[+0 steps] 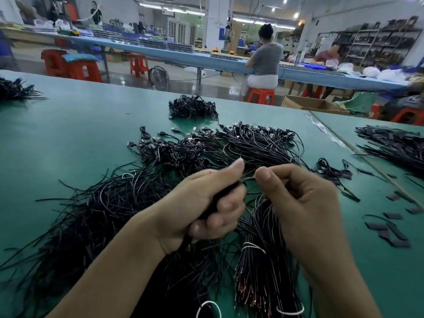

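Gripping a black cable bundle (223, 196), the left hand (195, 204) faces the right hand (300, 203) pinching a wire (249, 179).

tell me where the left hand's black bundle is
Head view, centre: the black bundle is gripped in the left hand, beside the right hand pinching a thin wire, above the loose cables.

A factory assembly hall: long worktables (160, 51), cable heaps (192, 106), red stools (261, 95), stocked shelving (376, 42).
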The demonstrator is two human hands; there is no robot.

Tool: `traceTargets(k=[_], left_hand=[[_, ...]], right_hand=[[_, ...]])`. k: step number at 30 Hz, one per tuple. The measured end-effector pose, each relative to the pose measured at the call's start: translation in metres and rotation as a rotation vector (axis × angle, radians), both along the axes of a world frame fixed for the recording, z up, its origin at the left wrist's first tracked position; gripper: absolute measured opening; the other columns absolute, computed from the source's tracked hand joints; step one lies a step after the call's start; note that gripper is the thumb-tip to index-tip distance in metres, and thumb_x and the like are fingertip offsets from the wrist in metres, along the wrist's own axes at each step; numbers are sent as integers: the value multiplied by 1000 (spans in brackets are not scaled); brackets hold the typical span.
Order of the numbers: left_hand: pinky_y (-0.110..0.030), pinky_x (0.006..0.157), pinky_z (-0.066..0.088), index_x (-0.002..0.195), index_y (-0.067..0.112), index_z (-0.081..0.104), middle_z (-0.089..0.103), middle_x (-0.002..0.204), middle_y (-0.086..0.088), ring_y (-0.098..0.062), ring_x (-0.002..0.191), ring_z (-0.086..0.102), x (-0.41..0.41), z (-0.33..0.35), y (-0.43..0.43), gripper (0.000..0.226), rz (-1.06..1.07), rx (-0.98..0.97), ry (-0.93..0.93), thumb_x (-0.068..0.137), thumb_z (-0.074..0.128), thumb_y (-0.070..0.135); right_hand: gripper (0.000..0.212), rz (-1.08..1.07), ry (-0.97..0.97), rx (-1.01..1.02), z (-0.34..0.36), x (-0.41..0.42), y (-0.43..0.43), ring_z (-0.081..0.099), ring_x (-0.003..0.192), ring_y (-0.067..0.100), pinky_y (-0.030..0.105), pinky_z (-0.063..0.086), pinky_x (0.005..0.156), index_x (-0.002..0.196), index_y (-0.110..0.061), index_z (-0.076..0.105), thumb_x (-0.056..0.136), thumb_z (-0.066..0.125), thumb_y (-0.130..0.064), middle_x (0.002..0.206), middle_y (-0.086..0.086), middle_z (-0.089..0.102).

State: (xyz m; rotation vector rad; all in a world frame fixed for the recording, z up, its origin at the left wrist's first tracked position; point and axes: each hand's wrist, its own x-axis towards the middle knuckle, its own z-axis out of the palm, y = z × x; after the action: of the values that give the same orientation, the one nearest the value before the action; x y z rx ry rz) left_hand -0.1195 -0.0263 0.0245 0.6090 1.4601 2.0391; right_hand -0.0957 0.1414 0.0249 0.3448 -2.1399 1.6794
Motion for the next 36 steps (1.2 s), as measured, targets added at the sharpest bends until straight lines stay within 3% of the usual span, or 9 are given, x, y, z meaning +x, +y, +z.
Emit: traceTargets(k=[5,8,10,13,17,22,28,31,36], left_hand=[[-14,45,50,69,13,72,68,65,-2,-7,50,63,-7,1,5,43,138,491,-143,95,50,40],[-23,76,59,99,4,76,75,104,-16,-21,95,74,-12,-7,9,41,392,484,34,96,46,31],[-25,87,56,111,3,69,73,112,-14,-24,107,70,-16,-13,10,40,574,340,201,97,44,31],[-23,83,57,110,11,70,76,103,-3,-15,99,72,-18,-23,14,35,773,-57,443,97,46,33],[-22,70,56,91,13,74,76,81,2,-6,76,72,-14,-26,15,33,676,-427,566,104,47,27],[-16,40,39,59,19,64,59,50,2,-8,40,51,-4,-13,13,58,320,-406,272,105,36,40],[-14,34,19,49,26,41,34,41,11,-4,35,22,-1,-8,-2,59,-22,-237,94,96,41,62],[-12,33,22,49,28,40,39,41,10,-2,33,27,-2,-9,-4,55,-47,-121,45,95,45,56],[-14,38,31,45,26,39,51,49,3,-6,38,41,-3,-9,3,56,104,-162,60,95,47,50]], right_hand=[[35,62,-89,259,-10,-2,-16,38,41,2,12,27,42,60,-28,59,94,61,-33,48,-14,51],[35,128,-111,460,-10,1,-21,43,48,8,20,34,46,65,-24,58,100,54,-27,56,-8,55],[29,161,-156,573,-10,4,-21,51,57,9,28,42,54,77,-22,62,102,50,-29,66,-5,59],[23,166,-151,640,-8,6,-17,56,63,11,32,48,57,84,-23,65,99,53,-36,70,-7,61],[14,88,-25,539,-2,6,-4,59,60,3,17,44,54,80,-29,74,89,68,-37,67,-15,65],[10,39,40,278,3,2,7,67,62,5,17,50,59,70,-29,74,76,79,-34,65,-14,71],[26,121,11,10,3,1,8,58,59,16,29,50,56,78,-22,71,67,82,-43,68,7,68],[22,259,-109,9,1,-2,11,61,68,22,43,56,65,79,-23,65,77,77,-41,74,7,68],[15,297,-110,61,-2,-4,13,56,64,12,21,47,61,81,-24,63,81,72,-37,72,0,64]])
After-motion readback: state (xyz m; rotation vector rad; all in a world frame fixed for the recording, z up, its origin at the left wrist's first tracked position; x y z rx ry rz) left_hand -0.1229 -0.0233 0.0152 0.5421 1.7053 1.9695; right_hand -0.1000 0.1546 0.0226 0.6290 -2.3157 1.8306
